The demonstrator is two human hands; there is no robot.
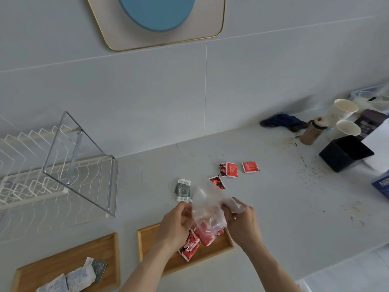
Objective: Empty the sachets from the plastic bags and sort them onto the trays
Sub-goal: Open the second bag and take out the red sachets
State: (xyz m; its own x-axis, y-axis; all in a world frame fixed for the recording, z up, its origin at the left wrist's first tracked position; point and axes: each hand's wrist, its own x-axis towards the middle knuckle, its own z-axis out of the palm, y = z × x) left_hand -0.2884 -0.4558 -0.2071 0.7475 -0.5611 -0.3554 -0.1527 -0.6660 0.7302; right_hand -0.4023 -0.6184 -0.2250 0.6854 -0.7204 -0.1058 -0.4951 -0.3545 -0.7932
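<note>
A clear plastic bag point(207, 209) hangs between my hands above the right wooden tray point(219, 247). My left hand point(176, 223) grips its left side and my right hand point(242, 220) grips its right side. Red sachets point(190, 246) lie on that tray, some seen through the bag. More red sachets point(229, 169) point(250, 167) point(217, 182) lie loose on the counter beyond, with a grey sachet point(183, 190) to their left. The left wooden tray point(63, 256) holds grey and white sachets point(84, 277).
A white wire dish rack point(42, 165) with a metal frame stands at the left. At the far right are paper cups point(345, 110), a brown bottle point(313, 131), a black container point(347, 152), a blue cloth point(282, 121) and coffee stains on the counter.
</note>
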